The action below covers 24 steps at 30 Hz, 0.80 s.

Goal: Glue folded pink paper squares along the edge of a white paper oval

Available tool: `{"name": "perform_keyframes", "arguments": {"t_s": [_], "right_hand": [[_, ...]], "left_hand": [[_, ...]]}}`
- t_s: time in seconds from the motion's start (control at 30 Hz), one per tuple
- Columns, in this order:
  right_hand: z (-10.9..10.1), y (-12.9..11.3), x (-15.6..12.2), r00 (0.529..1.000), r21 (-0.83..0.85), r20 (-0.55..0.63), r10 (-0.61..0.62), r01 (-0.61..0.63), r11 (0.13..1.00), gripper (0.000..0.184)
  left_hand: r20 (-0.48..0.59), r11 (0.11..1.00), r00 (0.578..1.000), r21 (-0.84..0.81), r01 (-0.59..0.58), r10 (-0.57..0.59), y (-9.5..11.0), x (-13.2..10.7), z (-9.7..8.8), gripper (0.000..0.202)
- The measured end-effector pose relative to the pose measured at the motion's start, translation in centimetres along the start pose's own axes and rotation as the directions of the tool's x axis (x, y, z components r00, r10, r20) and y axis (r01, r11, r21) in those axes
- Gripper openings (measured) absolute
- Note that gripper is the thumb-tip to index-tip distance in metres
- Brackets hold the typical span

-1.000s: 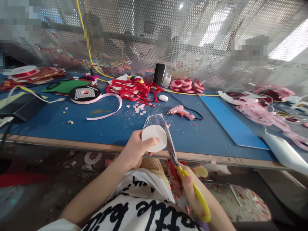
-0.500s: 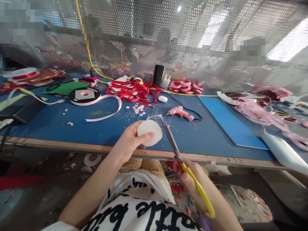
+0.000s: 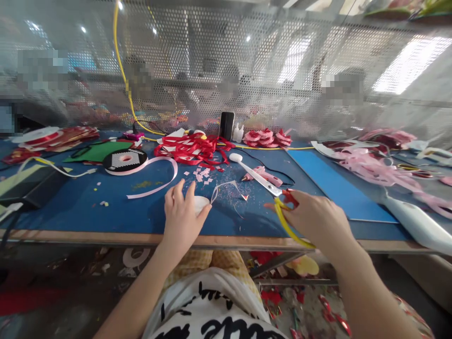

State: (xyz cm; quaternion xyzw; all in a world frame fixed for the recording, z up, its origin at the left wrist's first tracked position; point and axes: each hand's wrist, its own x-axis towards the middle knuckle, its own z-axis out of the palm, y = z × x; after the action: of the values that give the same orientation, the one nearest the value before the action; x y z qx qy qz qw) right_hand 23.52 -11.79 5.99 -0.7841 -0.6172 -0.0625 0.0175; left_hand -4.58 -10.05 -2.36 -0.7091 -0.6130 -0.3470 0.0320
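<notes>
My left hand (image 3: pixel 181 214) is over the blue tabletop near its front edge, fingers spread. Beneath it, between thumb and fingers, a white round disc (image 3: pixel 202 203) shows in part; the rest is hidden by the hand. My right hand (image 3: pixel 314 214) grips yellow-handled scissors (image 3: pixel 263 181), their blades pointing to the far left. The blade tips reach close to a white rounded object (image 3: pixel 236 158). A thin white offcut strip (image 3: pixel 226 183) curls on the table right of the disc.
Beyond the blades lies a pink glue gun (image 3: pixel 261 175) with a black cord. Small pink squares (image 3: pixel 202 175) and crumbs are scattered mid-table. Further back are red ribbons (image 3: pixel 190 147), a ribbon spool (image 3: pixel 125 161), an upright phone (image 3: pixel 226 125) and pink petals (image 3: pixel 263 138). A blue board (image 3: pixel 328 188) lies right.
My left hand has turned over and lowered the white disc to the tabletop, its fingers spreading. My right hand has moved up and right over the table, swinging the scissors leftward.
</notes>
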Motion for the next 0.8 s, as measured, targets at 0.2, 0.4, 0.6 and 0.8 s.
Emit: {"name": "perform_keyframes", "arguments": {"t_s": [0.2, 0.4, 0.6, 0.8], "right_hand": [[-3.0, -3.2, 5.9, 0.971, -0.007, -0.106, -0.216, 0.216, 0.976, 0.040], [-4.2, -5.6, 9.1, 0.934, 0.072, -0.218, -0.283, 0.305, 0.950, 0.043], [-4.7, -7.6, 11.2, 0.904, 0.047, -0.215, -0.370, 0.388, 0.920, 0.042], [-3.0, -6.8, 13.3, 0.898, 0.048, -0.162, -0.409, 0.422, 0.906, 0.036]], "left_hand": [[0.123, 0.979, 0.971, -0.037, -0.202, 0.206, 1.3, 1.4, 0.2, 0.020], [-0.005, 0.765, 0.860, -0.453, -0.458, 0.511, 5.5, -1.4, 0.6, 0.032], [0.187, 0.538, 0.505, -0.307, -0.785, 0.843, 11.1, -3.2, 2.3, 0.049], [0.229, 0.557, 0.509, -0.383, -0.737, 0.830, 7.2, 1.0, -1.4, 0.039]]}}
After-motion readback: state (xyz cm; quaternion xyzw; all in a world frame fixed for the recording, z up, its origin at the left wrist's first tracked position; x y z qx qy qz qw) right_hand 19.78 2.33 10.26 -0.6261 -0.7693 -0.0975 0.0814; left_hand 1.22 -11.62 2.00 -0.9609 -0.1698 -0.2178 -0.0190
